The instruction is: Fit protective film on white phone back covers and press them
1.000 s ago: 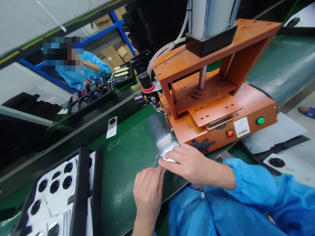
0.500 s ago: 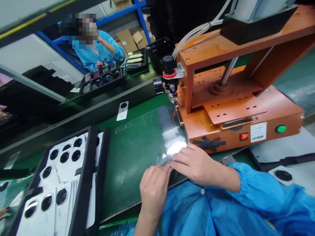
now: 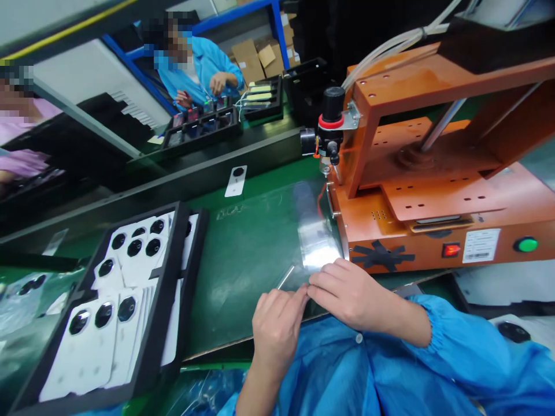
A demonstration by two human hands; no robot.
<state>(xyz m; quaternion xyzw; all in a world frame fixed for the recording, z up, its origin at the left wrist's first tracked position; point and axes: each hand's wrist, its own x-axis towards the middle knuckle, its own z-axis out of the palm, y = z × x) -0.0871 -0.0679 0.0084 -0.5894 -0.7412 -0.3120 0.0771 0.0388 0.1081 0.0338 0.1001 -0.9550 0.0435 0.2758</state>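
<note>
Both hands meet at the near edge of a clear plastic film (image 3: 314, 240) that lies on the green belt (image 3: 243, 254) beside the orange press machine (image 3: 433, 190). My right hand (image 3: 347, 289) rests on the film's near end with its fingers curled and pinching. My left hand (image 3: 277, 326) is closed, thumb and forefinger pinched at the same edge, touching the right fingertips.
A black tray (image 3: 143, 323) of white phone back covers with black camera rings sits at the left. One white cover (image 3: 236, 180) lies at the belt's far edge. Across the line a person in blue (image 3: 203, 66) works over black trays. Another person's sleeve (image 3: 21, 162) shows far left.
The view has swung left and down, so the tray of covers shows more fully. My hands stay pinched at the film's near edge, a corner of which has lifted slightly.
</note>
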